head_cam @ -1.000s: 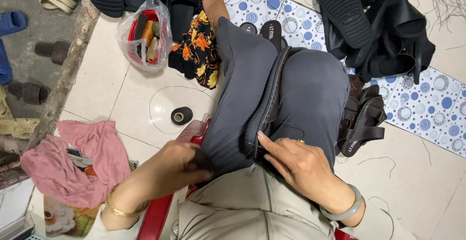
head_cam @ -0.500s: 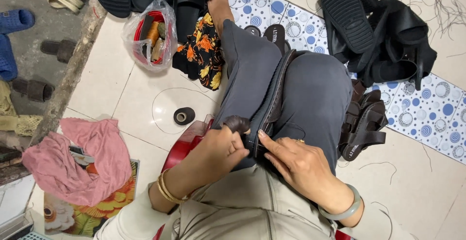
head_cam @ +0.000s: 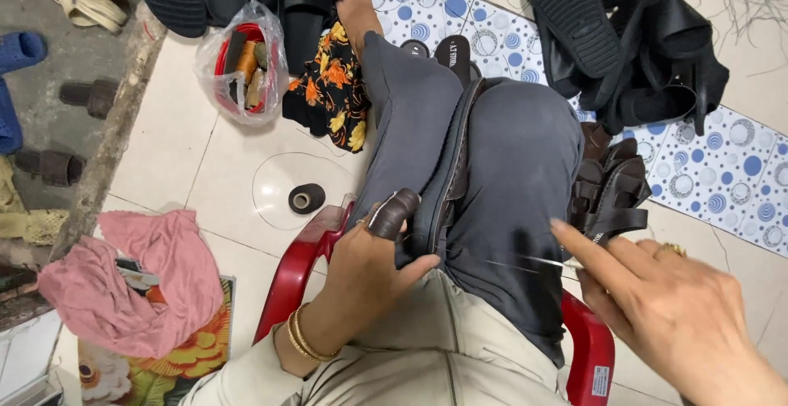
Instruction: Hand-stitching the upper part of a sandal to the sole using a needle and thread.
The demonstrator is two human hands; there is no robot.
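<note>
1. Left hand (head_cam: 369,262): closed on the heel end of the dark sandal (head_cam: 447,176), which stands on edge, clamped between the knees of the grey trousers (head_cam: 525,168). A brown leather guard (head_cam: 394,211) covers one finger and rests against the sole edge. Half a second ago this hand lay lower on the sandal; it now grips nearer the top.
2. Right hand (head_cam: 673,307): half a second ago it pressed on the sandal beside the left hand. It has now drawn away to the right, fingers pinched around a thin needle (head_cam: 533,262) — a fine thread runs from it back toward the sandal. Judged from this, one stitch is being pulled through and tightened.
3. Sandal position: unchanged between the knees, above the red plastic stool (head_cam: 316,246).
4. Surroundings: a dark spool of thread (head_cam: 306,198) on the tiled floor (head_cam: 180,151), a pink cloth (head_cam: 131,283) to the left, a clear bag of tools (head_cam: 242,57), black sandals (head_cam: 632,45) on a dotted mat (head_cam: 739,160).
5. Limits of view: the thread is faint and blurred; the stitch point is hidden by the left hand; the right wrist is cut off at the frame edge — the needle tip cannot be made out.
</note>
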